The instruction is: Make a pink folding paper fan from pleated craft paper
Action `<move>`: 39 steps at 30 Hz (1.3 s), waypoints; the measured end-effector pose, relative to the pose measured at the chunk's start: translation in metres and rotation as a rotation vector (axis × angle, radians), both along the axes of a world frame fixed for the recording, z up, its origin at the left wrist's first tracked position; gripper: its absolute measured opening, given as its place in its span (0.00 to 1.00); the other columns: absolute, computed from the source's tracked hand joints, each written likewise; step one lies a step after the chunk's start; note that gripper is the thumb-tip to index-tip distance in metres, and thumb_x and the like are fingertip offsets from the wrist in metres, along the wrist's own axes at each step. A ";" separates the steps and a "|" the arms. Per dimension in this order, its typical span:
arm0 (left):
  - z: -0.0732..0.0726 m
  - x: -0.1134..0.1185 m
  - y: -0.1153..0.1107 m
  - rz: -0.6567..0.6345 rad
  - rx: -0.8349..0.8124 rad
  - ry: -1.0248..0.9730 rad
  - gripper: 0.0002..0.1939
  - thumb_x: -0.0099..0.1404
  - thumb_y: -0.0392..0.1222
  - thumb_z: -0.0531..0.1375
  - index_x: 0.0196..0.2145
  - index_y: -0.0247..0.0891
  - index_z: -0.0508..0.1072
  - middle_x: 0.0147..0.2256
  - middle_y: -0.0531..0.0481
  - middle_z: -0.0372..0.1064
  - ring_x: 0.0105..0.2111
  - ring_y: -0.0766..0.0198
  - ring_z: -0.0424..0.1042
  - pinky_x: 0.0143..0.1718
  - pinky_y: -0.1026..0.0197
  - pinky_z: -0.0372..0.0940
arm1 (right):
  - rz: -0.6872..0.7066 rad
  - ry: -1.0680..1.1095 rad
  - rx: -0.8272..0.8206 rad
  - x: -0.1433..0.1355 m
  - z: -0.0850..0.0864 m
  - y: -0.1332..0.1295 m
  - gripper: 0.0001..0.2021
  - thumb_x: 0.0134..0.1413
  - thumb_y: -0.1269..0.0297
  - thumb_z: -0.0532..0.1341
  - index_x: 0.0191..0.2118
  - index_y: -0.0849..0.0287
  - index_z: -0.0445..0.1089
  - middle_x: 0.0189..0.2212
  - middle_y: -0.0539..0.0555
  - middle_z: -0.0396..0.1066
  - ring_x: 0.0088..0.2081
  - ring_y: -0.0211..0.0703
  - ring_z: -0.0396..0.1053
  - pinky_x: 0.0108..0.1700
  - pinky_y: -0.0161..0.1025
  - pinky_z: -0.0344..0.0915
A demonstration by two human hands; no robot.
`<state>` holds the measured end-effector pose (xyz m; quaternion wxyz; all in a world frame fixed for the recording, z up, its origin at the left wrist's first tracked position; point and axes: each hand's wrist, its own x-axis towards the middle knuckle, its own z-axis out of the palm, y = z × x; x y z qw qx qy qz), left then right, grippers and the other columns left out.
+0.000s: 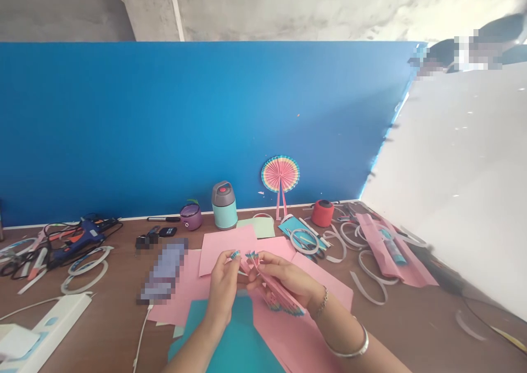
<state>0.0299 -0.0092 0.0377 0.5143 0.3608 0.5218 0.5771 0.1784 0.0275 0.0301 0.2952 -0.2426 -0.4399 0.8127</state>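
A pink pleated paper (284,295) with blue and cream edges is held between my two hands, over pink and teal sheets. My left hand (224,285) pinches one folded end of it. My right hand (290,278) grips the folded bundle near its upper end, and the rest hangs down below the palm. Beneath my hands lie pink sheets (304,334) and a teal sheet (224,329). A finished round pink fan (280,174) with two long strips stands against the blue panel.
Behind stand a mint flask (224,208), a purple cup (191,217) and a red round container (322,213). A blue glue gun (84,238), power strip (57,334) and blurred phone (164,271) lie left. White paper strips (376,277) and a pink sheet (374,235) lie right.
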 end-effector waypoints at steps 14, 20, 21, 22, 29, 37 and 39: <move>0.011 0.003 -0.008 0.020 0.141 0.065 0.15 0.54 0.54 0.62 0.32 0.40 0.68 0.27 0.49 0.72 0.31 0.56 0.74 0.31 0.60 0.68 | -0.075 -0.028 0.054 0.005 0.019 -0.009 0.15 0.50 0.54 0.64 0.31 0.60 0.62 0.26 0.51 0.71 0.22 0.30 0.63 0.24 0.30 0.54; 0.013 0.002 -0.006 0.057 0.055 -0.003 0.14 0.53 0.52 0.61 0.29 0.39 0.69 0.26 0.51 0.72 0.28 0.59 0.73 0.31 0.60 0.67 | 0.053 0.027 0.094 0.018 0.027 -0.013 0.13 0.53 0.55 0.62 0.34 0.60 0.62 0.33 0.57 0.73 0.26 0.34 0.65 0.30 0.34 0.56; 0.014 0.001 -0.005 0.060 0.048 -0.018 0.14 0.53 0.52 0.61 0.28 0.39 0.69 0.26 0.52 0.72 0.28 0.60 0.73 0.31 0.60 0.67 | 0.081 0.049 0.093 0.021 0.028 -0.012 0.13 0.53 0.56 0.62 0.35 0.60 0.62 0.36 0.58 0.73 0.27 0.35 0.65 0.30 0.35 0.57; 0.015 0.001 -0.004 0.060 0.045 -0.028 0.14 0.53 0.52 0.61 0.28 0.39 0.69 0.25 0.52 0.72 0.27 0.60 0.73 0.31 0.60 0.67 | 0.100 0.070 0.095 0.023 0.028 -0.012 0.12 0.53 0.57 0.62 0.36 0.59 0.63 0.38 0.59 0.73 0.27 0.35 0.65 0.31 0.36 0.57; 0.029 0.004 0.007 0.021 0.034 -0.078 0.13 0.51 0.50 0.62 0.29 0.38 0.70 0.28 0.50 0.72 0.29 0.62 0.72 0.30 0.62 0.67 | 0.028 0.184 0.116 0.041 0.033 -0.004 0.11 0.48 0.59 0.66 0.33 0.59 0.66 0.30 0.54 0.70 0.26 0.36 0.62 0.28 0.36 0.56; 0.027 0.006 0.030 -0.073 -0.067 -0.229 0.11 0.51 0.45 0.64 0.29 0.35 0.72 0.38 0.42 0.75 0.28 0.64 0.73 0.28 0.64 0.68 | 0.049 0.200 0.316 0.054 0.030 0.000 0.12 0.45 0.58 0.68 0.27 0.60 0.68 0.37 0.61 0.72 0.29 0.41 0.65 0.35 0.44 0.61; 0.023 0.004 0.036 -0.086 -0.082 -0.250 0.10 0.51 0.43 0.64 0.29 0.34 0.72 0.38 0.41 0.75 0.27 0.64 0.73 0.28 0.64 0.68 | -0.023 0.187 0.299 0.058 0.027 0.004 0.12 0.44 0.57 0.68 0.28 0.59 0.68 0.34 0.59 0.73 0.30 0.43 0.67 0.35 0.44 0.62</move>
